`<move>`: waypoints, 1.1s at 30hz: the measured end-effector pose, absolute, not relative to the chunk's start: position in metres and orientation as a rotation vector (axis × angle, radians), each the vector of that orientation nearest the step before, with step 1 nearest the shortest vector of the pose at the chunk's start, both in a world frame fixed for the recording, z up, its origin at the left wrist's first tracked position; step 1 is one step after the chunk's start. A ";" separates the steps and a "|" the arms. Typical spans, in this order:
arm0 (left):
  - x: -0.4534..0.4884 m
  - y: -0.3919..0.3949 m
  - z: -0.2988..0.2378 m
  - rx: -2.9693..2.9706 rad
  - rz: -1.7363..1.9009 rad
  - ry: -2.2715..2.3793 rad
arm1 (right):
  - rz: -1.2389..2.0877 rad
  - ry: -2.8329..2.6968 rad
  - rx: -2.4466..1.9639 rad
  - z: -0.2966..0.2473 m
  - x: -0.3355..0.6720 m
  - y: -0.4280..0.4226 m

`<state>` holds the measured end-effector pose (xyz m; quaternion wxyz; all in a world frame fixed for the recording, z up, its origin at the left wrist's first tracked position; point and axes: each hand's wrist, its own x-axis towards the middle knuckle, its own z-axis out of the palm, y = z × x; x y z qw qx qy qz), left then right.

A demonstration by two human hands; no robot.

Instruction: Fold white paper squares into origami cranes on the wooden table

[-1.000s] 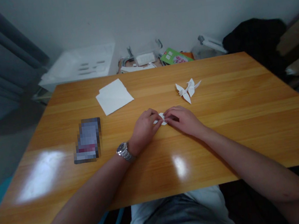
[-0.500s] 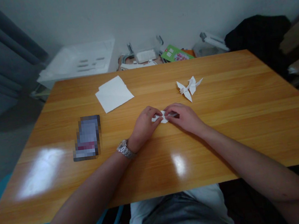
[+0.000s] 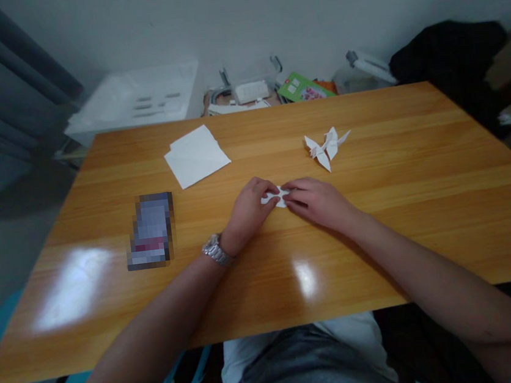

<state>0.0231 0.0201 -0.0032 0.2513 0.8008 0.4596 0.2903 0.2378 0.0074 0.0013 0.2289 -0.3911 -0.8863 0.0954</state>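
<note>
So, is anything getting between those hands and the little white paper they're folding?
Nothing visible does. The left hand and the right hand both touch the small folded white paper directly, their fingers meeting over it, with nothing in between.

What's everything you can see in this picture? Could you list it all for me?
Table: one, orange-brown wood, in front of the person
Paper cranes: two, it seems, white, on the table, right of centre
Paper sheets: small stack, white, on the table, far side
Small folded paper: one, white, between the hands
Blurred flat object: one, colour unclear, on the table, left
Plastic tray: one, white, behind the table, left
Booklet: one, green, behind the table
Cloth: one heap, black, behind the table, right
Curtain: one, grey, far left
Wristwatch: one, silver, on the left wrist
Left hand: one, on the folded paper
Right hand: one, on the folded paper
</note>
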 end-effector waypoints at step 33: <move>0.014 -0.001 0.004 2.857 0.394 1.254 | 0.191 -2.635 -1.186 0.005 0.243 -0.005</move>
